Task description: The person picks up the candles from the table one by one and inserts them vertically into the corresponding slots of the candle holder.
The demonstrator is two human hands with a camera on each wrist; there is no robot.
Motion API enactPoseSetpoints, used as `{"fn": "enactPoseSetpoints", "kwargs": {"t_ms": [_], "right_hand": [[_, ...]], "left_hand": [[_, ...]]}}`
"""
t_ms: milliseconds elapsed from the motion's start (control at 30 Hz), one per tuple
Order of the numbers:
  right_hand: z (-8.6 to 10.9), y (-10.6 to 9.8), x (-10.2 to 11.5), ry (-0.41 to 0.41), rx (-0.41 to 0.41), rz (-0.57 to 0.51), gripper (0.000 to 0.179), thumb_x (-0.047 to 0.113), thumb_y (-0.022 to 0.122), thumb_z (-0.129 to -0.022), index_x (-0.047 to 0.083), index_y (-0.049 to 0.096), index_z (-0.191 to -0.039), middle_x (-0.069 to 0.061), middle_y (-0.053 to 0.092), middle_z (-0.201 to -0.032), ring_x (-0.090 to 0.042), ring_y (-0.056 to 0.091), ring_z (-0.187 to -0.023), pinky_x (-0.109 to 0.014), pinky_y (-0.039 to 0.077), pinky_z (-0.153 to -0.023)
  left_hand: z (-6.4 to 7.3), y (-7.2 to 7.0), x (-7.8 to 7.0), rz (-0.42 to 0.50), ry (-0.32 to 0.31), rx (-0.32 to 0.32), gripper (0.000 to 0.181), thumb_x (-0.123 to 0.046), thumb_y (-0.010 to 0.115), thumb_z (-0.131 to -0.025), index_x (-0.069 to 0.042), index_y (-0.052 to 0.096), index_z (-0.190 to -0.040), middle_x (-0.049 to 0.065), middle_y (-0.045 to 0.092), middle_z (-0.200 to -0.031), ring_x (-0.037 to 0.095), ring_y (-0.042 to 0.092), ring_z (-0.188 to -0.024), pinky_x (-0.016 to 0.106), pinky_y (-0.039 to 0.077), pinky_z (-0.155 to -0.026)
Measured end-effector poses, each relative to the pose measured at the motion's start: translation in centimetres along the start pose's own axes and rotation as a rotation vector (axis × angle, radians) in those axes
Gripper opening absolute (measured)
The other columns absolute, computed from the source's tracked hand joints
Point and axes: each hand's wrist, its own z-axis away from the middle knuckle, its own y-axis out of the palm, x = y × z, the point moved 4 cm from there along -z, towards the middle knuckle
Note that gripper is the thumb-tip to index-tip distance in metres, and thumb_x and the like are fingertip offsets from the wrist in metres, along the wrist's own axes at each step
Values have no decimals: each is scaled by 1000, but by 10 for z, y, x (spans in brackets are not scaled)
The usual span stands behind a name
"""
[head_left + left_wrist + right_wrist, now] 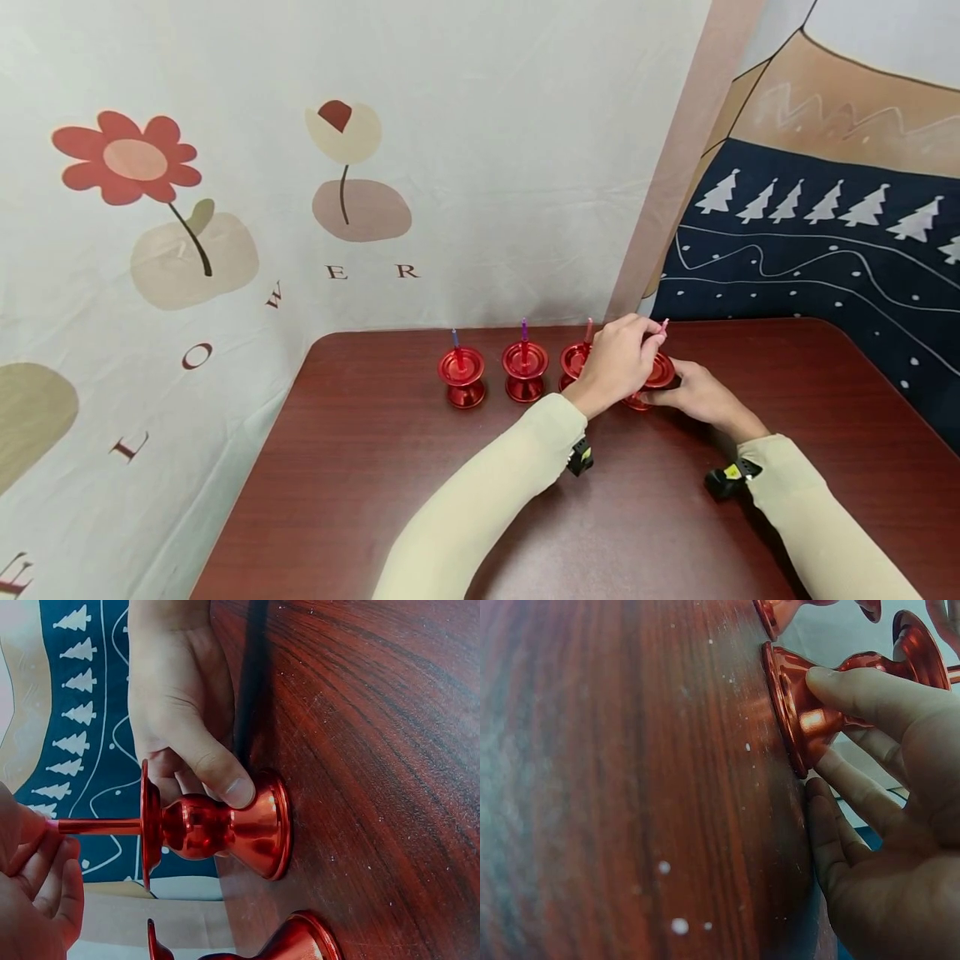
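My left hand point(618, 358) pinches a slim pink candle point(664, 327) over the rightmost candle holder point(660, 372). In the left wrist view the fingertips of that hand are right at the top of the holder's thin red tube point(101, 826), and only a bit of pink shows between them. My right hand point(705, 395) grips the same shiny red holder low down, its thumb pressed on the flared base point(262, 829). The right wrist view shows its other fingers round the far side of the stem. The holder stands upright on the table.
Three more red holders stand in a row to the left: one with a blue candle point(455, 338), one with a purple candle point(524, 331), one with a reddish candle point(589, 331) partly behind my left hand. A printed cloth point(487, 167) hangs behind the brown table point(360, 483).
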Motion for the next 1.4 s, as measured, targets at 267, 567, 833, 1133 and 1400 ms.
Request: {"fn": "enactPoseSetpoints", "kwargs": {"t_ms": [267,567,833,1133,1400], "right_hand": [[-1,1,0,14,18,-5,59,13,86,-94,-10,64,-143,-22,75,-130,-35,71,-114,-22,54,-93],[-4,5,2,0,7,-5,58,12,87,-93,-11,66,-141,-22,76,-126,-31,71,-111,-23,55,-92],[-9,2,-1,-84,-18,-13,57,18,90,-88,-10,70,-133,-20,78,-118,-30,72,-103,-37,58,-93],[-7,1,-2,1,2,58,61,16,87,-94,-10,63,-143,-27,73,-132,-42,66,-118,-63,52,-104],[4,-21,-14,14,8,145,51,15,82,-98,-6,65,-141,-25,72,-129,-42,66,-115,-64,53,-99]], "left_hand": [[1,-1,4,38,-46,-20,21,-21,70,-110,-10,82,-123,2,80,-119,13,74,-114,15,52,-97],[7,0,10,42,-32,-35,20,-20,70,-110,-8,82,-121,4,80,-119,13,75,-112,10,50,-96],[16,3,13,2,-82,45,26,-19,71,-109,-9,79,-132,3,79,-127,11,74,-117,14,52,-98],[55,-17,10,15,-45,106,40,-19,73,-105,-8,71,-144,4,75,-135,12,71,-121,19,52,-102],[115,-79,39,22,-11,-24,33,-18,78,-100,-9,74,-131,2,76,-121,16,73,-108,28,57,-95]]}}
